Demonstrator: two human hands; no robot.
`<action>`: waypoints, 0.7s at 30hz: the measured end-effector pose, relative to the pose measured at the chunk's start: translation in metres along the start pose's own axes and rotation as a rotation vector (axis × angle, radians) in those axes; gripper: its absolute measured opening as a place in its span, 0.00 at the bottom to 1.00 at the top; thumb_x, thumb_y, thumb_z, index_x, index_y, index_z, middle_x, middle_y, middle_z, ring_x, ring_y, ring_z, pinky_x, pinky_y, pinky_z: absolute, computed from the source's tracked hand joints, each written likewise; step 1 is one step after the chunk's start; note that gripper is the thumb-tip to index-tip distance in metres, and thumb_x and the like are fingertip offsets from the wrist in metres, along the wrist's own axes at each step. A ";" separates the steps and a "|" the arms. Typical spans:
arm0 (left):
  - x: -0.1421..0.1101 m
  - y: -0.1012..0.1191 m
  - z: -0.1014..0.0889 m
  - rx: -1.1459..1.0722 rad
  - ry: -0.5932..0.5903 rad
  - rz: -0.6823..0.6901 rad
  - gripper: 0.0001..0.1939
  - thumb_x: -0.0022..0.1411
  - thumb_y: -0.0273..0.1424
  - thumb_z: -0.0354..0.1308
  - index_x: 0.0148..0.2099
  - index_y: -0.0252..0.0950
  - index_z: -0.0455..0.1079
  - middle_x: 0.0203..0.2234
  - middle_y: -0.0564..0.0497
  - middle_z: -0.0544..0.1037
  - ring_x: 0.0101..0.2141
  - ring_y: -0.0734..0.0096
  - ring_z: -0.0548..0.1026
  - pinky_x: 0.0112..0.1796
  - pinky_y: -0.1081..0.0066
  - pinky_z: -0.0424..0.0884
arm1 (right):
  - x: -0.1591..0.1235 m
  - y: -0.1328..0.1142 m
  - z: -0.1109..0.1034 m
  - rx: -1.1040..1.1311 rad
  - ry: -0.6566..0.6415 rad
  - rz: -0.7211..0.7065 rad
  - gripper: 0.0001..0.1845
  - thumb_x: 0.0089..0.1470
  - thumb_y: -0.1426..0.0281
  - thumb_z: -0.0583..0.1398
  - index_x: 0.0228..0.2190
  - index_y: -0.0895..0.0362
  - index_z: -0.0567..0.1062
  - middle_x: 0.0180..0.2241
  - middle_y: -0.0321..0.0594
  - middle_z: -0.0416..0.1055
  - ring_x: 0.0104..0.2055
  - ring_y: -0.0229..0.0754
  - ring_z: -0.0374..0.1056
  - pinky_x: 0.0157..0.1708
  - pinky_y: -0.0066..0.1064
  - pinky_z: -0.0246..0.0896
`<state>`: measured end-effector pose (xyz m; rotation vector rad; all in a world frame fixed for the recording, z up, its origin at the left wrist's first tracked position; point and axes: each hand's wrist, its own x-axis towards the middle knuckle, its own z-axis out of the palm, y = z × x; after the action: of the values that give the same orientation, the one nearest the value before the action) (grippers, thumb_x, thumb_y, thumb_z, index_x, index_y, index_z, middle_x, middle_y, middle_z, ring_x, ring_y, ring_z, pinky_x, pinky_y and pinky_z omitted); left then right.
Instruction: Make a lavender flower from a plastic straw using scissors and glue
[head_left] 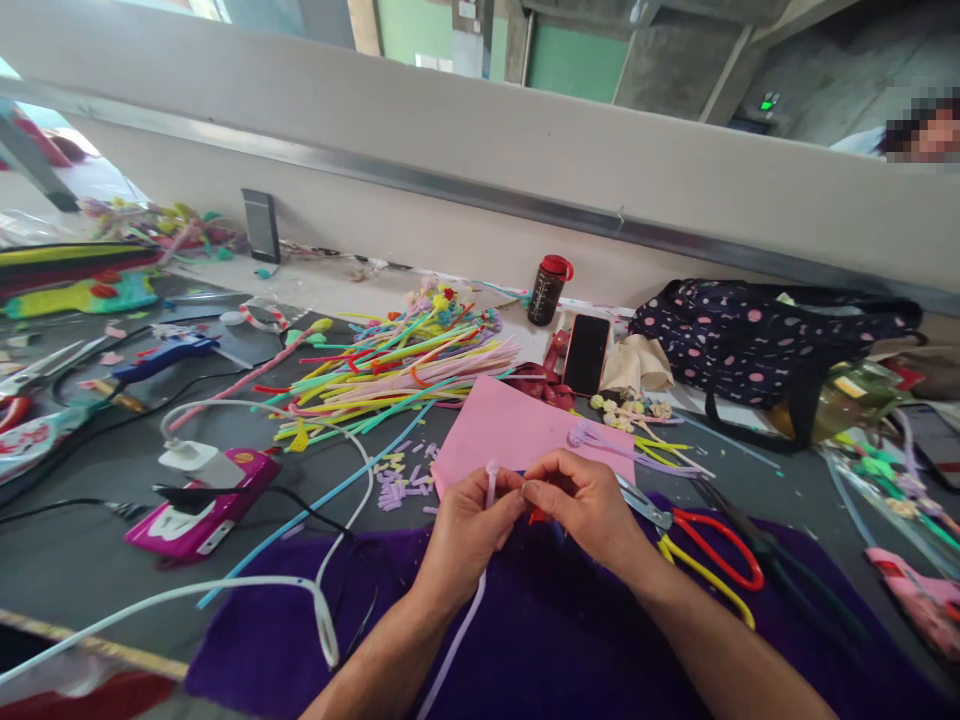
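Observation:
My left hand (465, 525) is closed in a pinch around a pale lilac pipe cleaner (458, 640). Its small curled tip rises above the fingers, and the long tail hangs down over a purple cloth (300, 610). Close beside it, my right hand (589, 510) is closed too, thumb against forefinger, the fingertips meeting those of the left. What the right pinches is hidden; a bit of red and blue shows beneath it. Behind both hands lies a pink sheet (510, 425) with lilac pipe cleaners (607, 445) on it. Short cut pieces (397, 487) are scattered to its left.
Scissors (720, 550) with red and yellow handles and dark-handled pliers (780, 565) lie by my right forearm. Bundled pipe cleaners (397, 380), a magenta power strip (206, 510) with cables and a blue glue gun (169, 355) are leftward. A bottle (549, 292), phone (587, 355) and bag (742, 345) stand behind.

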<state>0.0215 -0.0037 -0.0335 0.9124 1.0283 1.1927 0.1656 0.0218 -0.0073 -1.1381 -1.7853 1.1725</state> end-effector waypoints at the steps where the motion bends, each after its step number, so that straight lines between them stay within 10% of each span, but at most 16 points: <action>1: 0.001 -0.001 0.000 0.021 0.004 -0.003 0.09 0.53 0.33 0.60 0.28 0.32 0.68 0.14 0.59 0.63 0.14 0.87 0.54 0.16 0.81 0.47 | 0.000 0.000 0.000 -0.020 0.007 -0.021 0.05 0.52 0.68 0.58 0.28 0.57 0.72 0.24 0.34 0.70 0.25 0.36 0.65 0.24 0.25 0.59; 12: 0.001 0.010 0.000 -0.025 -0.110 -0.142 0.12 0.48 0.34 0.64 0.26 0.30 0.68 0.17 0.53 0.72 0.12 0.88 0.53 0.14 0.80 0.43 | -0.008 -0.010 -0.010 -0.080 -0.007 -0.009 0.07 0.55 0.69 0.55 0.27 0.56 0.71 0.21 0.31 0.68 0.21 0.32 0.63 0.21 0.22 0.56; 21: -0.003 0.011 0.001 -0.168 -0.115 -0.218 0.11 0.50 0.33 0.63 0.26 0.31 0.67 0.17 0.53 0.73 0.10 0.89 0.53 0.13 0.81 0.39 | -0.115 0.078 -0.123 -0.875 0.287 0.191 0.11 0.55 0.62 0.53 0.33 0.53 0.73 0.32 0.40 0.72 0.31 0.43 0.68 0.32 0.32 0.62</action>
<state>0.0189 -0.0049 -0.0223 0.7098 0.8960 1.0148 0.3386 -0.0307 -0.0488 -1.8826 -2.0226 0.2389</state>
